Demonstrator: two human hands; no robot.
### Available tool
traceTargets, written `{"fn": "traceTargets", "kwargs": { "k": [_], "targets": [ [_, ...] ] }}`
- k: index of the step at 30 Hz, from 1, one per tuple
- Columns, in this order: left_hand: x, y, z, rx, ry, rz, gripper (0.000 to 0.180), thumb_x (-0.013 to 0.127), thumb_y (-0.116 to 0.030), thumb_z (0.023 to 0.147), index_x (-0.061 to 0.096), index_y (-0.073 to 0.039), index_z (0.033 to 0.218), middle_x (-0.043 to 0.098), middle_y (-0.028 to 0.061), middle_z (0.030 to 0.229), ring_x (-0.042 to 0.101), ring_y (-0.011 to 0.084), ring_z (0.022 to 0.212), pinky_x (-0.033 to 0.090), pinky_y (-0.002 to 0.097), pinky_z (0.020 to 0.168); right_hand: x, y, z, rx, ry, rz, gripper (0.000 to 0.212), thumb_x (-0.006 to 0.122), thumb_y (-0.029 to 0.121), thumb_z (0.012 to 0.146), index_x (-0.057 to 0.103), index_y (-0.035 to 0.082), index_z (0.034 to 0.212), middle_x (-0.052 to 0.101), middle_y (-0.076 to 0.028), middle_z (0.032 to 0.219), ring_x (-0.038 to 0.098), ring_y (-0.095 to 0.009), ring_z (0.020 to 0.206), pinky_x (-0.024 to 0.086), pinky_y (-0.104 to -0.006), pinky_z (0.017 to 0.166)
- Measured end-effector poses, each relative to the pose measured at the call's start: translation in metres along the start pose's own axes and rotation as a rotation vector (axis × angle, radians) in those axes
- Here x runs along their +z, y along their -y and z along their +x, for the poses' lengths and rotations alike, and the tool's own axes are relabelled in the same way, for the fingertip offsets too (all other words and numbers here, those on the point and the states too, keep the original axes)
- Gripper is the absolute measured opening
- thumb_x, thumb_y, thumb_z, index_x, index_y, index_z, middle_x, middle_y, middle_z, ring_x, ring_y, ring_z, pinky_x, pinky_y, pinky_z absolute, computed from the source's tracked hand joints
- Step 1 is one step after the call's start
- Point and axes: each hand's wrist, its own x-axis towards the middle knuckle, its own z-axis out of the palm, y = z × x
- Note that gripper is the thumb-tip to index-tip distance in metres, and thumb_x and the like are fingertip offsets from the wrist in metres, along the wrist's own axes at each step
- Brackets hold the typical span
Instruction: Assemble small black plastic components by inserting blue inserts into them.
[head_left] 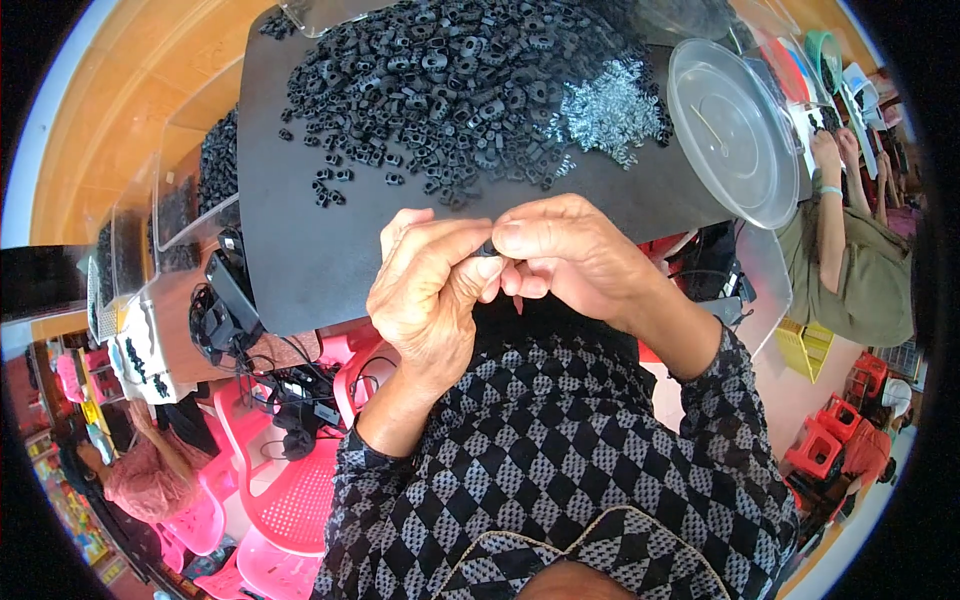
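Over the near edge of the dark tabletop (300,270), my two hands meet fingertip to fingertip. Between them sits a small black plastic piece (487,248), mostly covered by the fingers. My left hand (425,285) is closed in a pinch on it with thumb and forefinger. From the other side my right hand (575,250) pinches at the same piece, its thumb on top and its other fingers curled under. Beyond the hands spreads a large heap of small black plastic parts (430,90). Against its right side lies a pile of tiny silvery metal pieces (610,110), perhaps springs.
A round clear plastic lid (735,130) lies at the table's right. Clear bins (197,215) with black parts stand at the left, near black cables (215,320). Pink chairs (290,490) are at lower left. Other people work at the right (850,250) and left (155,480).
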Motion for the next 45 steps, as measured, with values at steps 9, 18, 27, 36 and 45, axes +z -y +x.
{"fn": "traceTargets", "kwargs": {
  "k": [9,18,27,36,45],
  "targets": [
    [0.005,0.003,-0.003,-0.002,-0.031,-0.031,0.014,0.071,-0.008,0.077,0.068,0.001,0.086,0.068,0.0094,0.083,0.063,0.0218,0.077,0.047,0.0436,0.086,0.007,-0.008,-0.003,-0.006,-0.143,0.017,0.022,0.065,0.02,0.084,0.067,0.0,0.077,0.065,-0.012,0.072,0.057,-0.011,0.059,0.04,-0.0198,0.05],
    [-0.001,0.008,0.003,0.147,0.04,0.045,0.017,0.074,-0.012,0.072,0.065,-0.001,0.082,0.063,0.0073,0.073,0.06,0.0241,0.065,0.049,0.039,0.07,0.008,-0.006,-0.006,0.065,-0.127,0.01,0.021,0.066,0.019,0.082,0.067,-0.001,0.077,0.065,-0.012,0.072,0.057,-0.012,0.061,0.04,-0.0211,0.05],
    [0.0,0.006,0.004,0.139,0.06,0.027,0.017,0.074,-0.013,0.072,0.066,-0.001,0.08,0.061,0.0071,0.07,0.059,0.0248,0.064,0.049,0.0381,0.068,0.013,-0.014,-0.007,0.046,-0.185,0.065,0.02,0.066,0.018,0.081,0.064,0.0,0.072,0.064,-0.013,0.072,0.057,-0.013,0.059,0.041,-0.0221,0.05],
    [-0.002,-0.004,0.002,-0.22,0.093,-0.211,0.015,0.073,-0.006,0.078,0.068,0.002,0.09,0.064,0.0072,0.083,0.059,0.0142,0.071,0.048,0.0265,0.063,0.001,-0.013,-0.005,0.042,-0.062,0.171,0.03,0.06,0.028,0.09,0.065,-0.001,0.083,0.065,-0.014,0.074,0.057,-0.013,0.059,0.04,-0.0214,0.049],
    [-0.004,-0.012,0.003,-0.356,0.118,-0.319,0.015,0.068,-0.001,0.082,0.066,0.005,0.095,0.062,0.007,0.091,0.057,0.0084,0.067,0.047,0.0208,0.057,0.001,-0.013,-0.002,0.037,-0.074,0.206,0.027,0.062,0.026,0.088,0.066,0.0,0.08,0.065,-0.013,0.072,0.057,-0.013,0.057,0.038,-0.0212,0.045]
  ]
}}
